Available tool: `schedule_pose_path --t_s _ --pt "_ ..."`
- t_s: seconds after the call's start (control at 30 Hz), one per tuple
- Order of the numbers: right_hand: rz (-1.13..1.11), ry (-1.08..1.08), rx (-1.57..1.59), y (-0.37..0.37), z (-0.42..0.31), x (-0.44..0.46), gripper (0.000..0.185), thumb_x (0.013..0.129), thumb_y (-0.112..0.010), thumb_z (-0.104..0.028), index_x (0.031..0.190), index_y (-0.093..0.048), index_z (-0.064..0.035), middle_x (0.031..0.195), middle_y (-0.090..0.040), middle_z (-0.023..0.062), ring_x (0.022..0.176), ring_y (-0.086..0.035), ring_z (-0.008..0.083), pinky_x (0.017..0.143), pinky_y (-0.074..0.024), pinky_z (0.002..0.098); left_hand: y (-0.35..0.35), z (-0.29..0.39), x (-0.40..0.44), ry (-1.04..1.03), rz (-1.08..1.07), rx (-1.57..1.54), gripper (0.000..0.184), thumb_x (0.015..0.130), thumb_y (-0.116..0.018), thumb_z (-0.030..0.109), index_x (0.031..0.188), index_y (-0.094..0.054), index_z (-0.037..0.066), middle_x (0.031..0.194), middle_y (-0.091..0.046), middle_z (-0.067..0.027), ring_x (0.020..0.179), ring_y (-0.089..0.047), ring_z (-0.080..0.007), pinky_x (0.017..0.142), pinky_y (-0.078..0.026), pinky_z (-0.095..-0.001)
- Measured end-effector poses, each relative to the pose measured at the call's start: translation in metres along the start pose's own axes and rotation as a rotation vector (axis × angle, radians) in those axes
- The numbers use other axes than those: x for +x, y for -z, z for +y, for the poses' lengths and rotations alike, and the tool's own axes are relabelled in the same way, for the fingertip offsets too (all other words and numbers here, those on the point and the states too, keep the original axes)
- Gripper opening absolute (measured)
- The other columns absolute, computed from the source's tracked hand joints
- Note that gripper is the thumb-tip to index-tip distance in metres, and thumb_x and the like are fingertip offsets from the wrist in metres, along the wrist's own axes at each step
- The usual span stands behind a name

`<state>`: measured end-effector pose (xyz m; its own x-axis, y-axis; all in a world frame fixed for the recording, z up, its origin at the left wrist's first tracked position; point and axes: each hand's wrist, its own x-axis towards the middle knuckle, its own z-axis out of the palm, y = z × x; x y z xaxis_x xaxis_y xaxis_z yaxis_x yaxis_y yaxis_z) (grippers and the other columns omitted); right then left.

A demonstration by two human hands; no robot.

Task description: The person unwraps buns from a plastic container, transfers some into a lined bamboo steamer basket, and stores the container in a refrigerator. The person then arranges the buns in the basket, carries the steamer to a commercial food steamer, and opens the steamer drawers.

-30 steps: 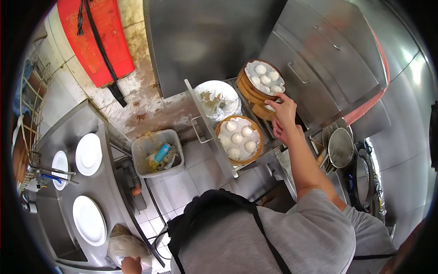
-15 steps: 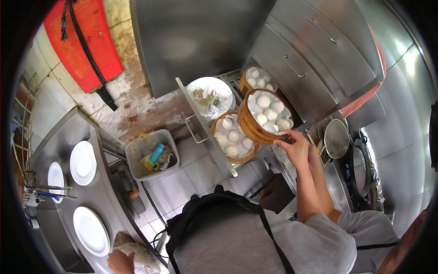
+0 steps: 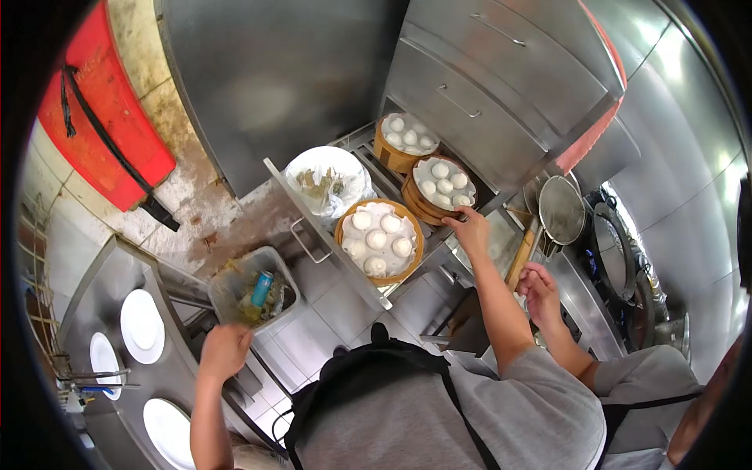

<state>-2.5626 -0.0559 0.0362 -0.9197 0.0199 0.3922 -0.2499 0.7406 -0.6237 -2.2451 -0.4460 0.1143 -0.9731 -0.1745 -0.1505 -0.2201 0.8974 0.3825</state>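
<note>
My right hand (image 3: 470, 231) pinches the near rim of a bamboo steamer (image 3: 415, 200) of white buns, stacked in a pulled-out steel drawer (image 3: 323, 227). Beside it, nearer the drawer front, is another steamer of buns (image 3: 377, 242). A third steamer (image 3: 393, 154) stands behind the held one. The drawer also holds a white, plastic-lined bowl with food scraps (image 3: 325, 176). My left hand (image 3: 225, 350) is raised beside a grey bin (image 3: 278, 317), its fingers curled and nothing visible in them.
White plates (image 3: 142, 325) lie on the steel counter (image 3: 110, 298) at left. At right are strainers (image 3: 562, 210) and pans (image 3: 615, 251). A co-worker's hand (image 3: 540, 294), fingers bent, hovers near a wooden handle (image 3: 522, 261). A red case (image 3: 110, 117) is at upper left.
The steamer in my right hand, lifted half a second ago, now rests in the drawer beside the others. My left hand has risen from the plastic bag. The co-worker's hand has moved away from the steamers.
</note>
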Motion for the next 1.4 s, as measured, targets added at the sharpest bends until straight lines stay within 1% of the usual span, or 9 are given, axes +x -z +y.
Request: schedule_pose_path --t_s 0.03,0.1,0.23,0.4,0.57,0.8,1.0,1.23,1.4 --pt "0.026 0.029 -0.002 -0.007 0.004 0.003 0.038 0.060 -0.080 -0.024 0.090 -0.066 -0.0047 0.075 -0.063 0.0175 0.070 -0.062 0.0333 0.065 -0.0480 0.0378 -0.016 -0.011 0.029 -0.080 0.018 -0.132 0.025 0.082 -0.051 0.018 0.067 -0.055 -0.002 0.063 -0.057 -0.0183 0.060 -0.057 -0.0341 0.058 -0.044 -0.0414" --pt "0.023 0.017 -0.026 -0.018 0.014 0.007 0.038 0.061 -0.079 -0.022 0.091 -0.065 -0.0047 0.078 -0.063 0.0181 0.074 -0.062 0.0334 0.067 -0.0481 0.0387 -0.025 0.001 0.081 0.242 -0.136 -0.738 0.034 0.088 -0.051 0.034 0.083 -0.061 0.002 0.069 -0.057 -0.0043 0.060 -0.052 -0.0138 0.054 -0.043 -0.0274" --pt "-0.012 0.023 -0.165 -0.022 0.014 0.012 0.035 0.063 -0.076 -0.014 0.095 -0.064 -0.0051 0.085 -0.061 0.0180 0.081 -0.060 0.0334 0.071 -0.0476 0.0409 -0.075 0.016 0.187 0.355 0.229 -1.231 0.053 0.089 -0.044 0.051 0.113 -0.052 0.005 0.098 -0.056 -0.0046 0.084 -0.052 -0.0143 0.075 -0.044 -0.0337" --pt "0.082 0.183 -0.072 0.055 -0.025 -0.013 0.028 0.068 -0.071 -0.008 0.095 -0.064 -0.0053 0.082 -0.060 0.0124 0.072 -0.058 0.0313 0.065 -0.0471 0.0381 -0.113 0.049 0.255 0.430 0.590 -1.467 0.050 0.088 -0.042 0.053 0.107 -0.053 0.008 0.093 -0.054 -0.0038 0.077 -0.048 -0.0129 0.069 -0.038 -0.0302" --pt "0.101 0.007 0.069 0.080 0.010 -0.055 0.017 0.075 -0.069 -0.008 0.092 -0.066 -0.0046 0.067 -0.056 0.0029 0.052 -0.044 0.0071 0.049 -0.0364 0.0227 -0.096 0.061 0.241 0.583 0.635 -1.852 0.037 0.085 -0.051 0.051 0.086 -0.047 0.014 0.076 -0.037 -0.0007 0.051 -0.030 -0.0079 0.045 -0.027 -0.0239" --pt "0.114 0.001 0.085 0.071 0.027 -0.048 0.010 0.075 -0.068 -0.008 0.083 -0.067 -0.0047 0.066 -0.057 0.0055 0.049 -0.045 0.0106 0.047 -0.0372 0.0253 -0.094 0.059 0.238 0.685 0.647 -2.045 0.035 0.080 -0.060 0.048 0.088 -0.046 0.017 0.088 -0.036 0.0003 0.045 -0.028 -0.0067 0.036 -0.021 -0.0204" --pt "-0.005 0.310 -0.051 0.033 -0.002 0.016 0.011 0.076 -0.064 -0.013 0.084 -0.064 -0.0045 0.075 -0.062 0.0131 0.067 -0.060 0.0306 0.060 -0.0465 0.0393 -0.099 0.062 0.243 0.668 0.618 -1.833 0.037 0.082 -0.056 0.047 0.099 -0.049 0.015 0.092 -0.041 -0.0004 0.046 -0.028 -0.0048 0.036 -0.019 -0.0198" --pt "-0.332 -0.003 -0.521 -0.024 -0.028 0.098 0.021 0.080 -0.050 -0.019 0.089 -0.065 -0.0070 0.089 -0.063 0.0215 0.084 -0.062 0.0362 0.074 -0.0502 0.0431 -0.100 0.065 0.242 0.620 0.627 -1.655 0.030 0.086 -0.049 0.043 0.098 -0.045 0.015 0.087 -0.038 -0.0001 0.055 -0.034 -0.0075 0.040 -0.023 -0.0209" --pt "-0.291 0.066 -0.549 -0.001 -0.033 0.090 0.022 0.081 -0.047 -0.017 0.088 -0.065 -0.0079 0.089 -0.064 0.0188 0.080 -0.062 0.0363 0.071 -0.0502 0.0438 -0.119 0.048 0.246 0.598 0.544 -1.814 0.032 0.086 -0.049 0.044 0.097 -0.044 0.015 0.084 -0.040 0.0006 0.053 -0.035 -0.0069 0.040 -0.023 -0.0203"
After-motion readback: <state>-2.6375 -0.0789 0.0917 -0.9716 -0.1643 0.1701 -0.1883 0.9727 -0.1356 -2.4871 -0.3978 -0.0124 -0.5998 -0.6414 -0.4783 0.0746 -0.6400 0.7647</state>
